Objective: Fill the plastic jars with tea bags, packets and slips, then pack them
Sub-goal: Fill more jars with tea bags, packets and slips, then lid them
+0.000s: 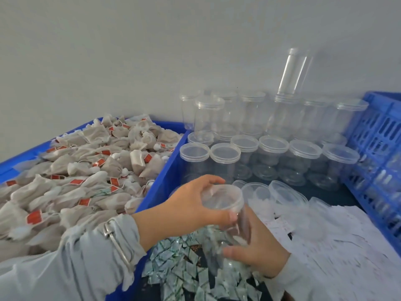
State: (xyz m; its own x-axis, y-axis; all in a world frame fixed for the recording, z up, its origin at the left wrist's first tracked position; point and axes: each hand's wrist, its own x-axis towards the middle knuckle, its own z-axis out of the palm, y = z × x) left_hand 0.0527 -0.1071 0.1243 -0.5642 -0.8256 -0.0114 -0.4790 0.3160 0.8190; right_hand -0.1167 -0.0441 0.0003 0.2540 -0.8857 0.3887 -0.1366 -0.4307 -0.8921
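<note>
On my far left I see a blue bin [167, 170] heaped with tea bags [76, 170], their red tags scattered through the pile. My left hand [195, 200] reaches over its wall, fingers curled round the lid [223, 197] of a clear jar [230, 227]. My right hand [260, 250] cups the jar's body from below, fingers wrapped on it, holding it tilted above a spread of green-and-white packets [184, 272]. Behind the jar, rows of lidded empty jars [271, 157] stand close together, a second tier stacked on them against the wall, and one tall jar [293, 70] leans above. Loose lids [286, 192] lie just beyond my hands. To the right, white paper slips [336, 242] cover the dark surface. A blue slotted crate [379, 135] closes the right edge. The wall [130, 51] behind is plain pale grey.
</note>
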